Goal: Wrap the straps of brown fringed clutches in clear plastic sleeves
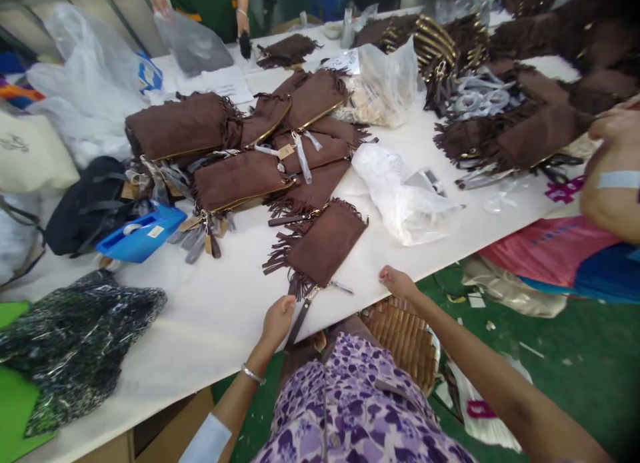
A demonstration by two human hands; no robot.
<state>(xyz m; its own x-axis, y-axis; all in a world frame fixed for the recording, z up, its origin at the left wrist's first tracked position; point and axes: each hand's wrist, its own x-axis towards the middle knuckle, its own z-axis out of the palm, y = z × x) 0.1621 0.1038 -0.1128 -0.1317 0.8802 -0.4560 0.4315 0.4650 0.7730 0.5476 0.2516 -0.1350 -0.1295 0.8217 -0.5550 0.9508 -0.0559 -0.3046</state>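
A brown fringed pouch lies flat on the white table near its front edge. Its wrist strap hangs toward me over the edge. Right beside that strap is my left hand, its fingers curled closed; whether they grip anything is hidden. My right hand is closed too, at the table edge to the right of the pouch and apart from it, with nothing showing in it. A small clear plastic strip sticks out from the pouch's near corner.
Behind the pouch is a pile of brown fringed bags with tags. A white plastic bag lies to the right, a blue tape dispenser to the left. Another person's arm reaches in at right; someone across the table handles a clear bag.
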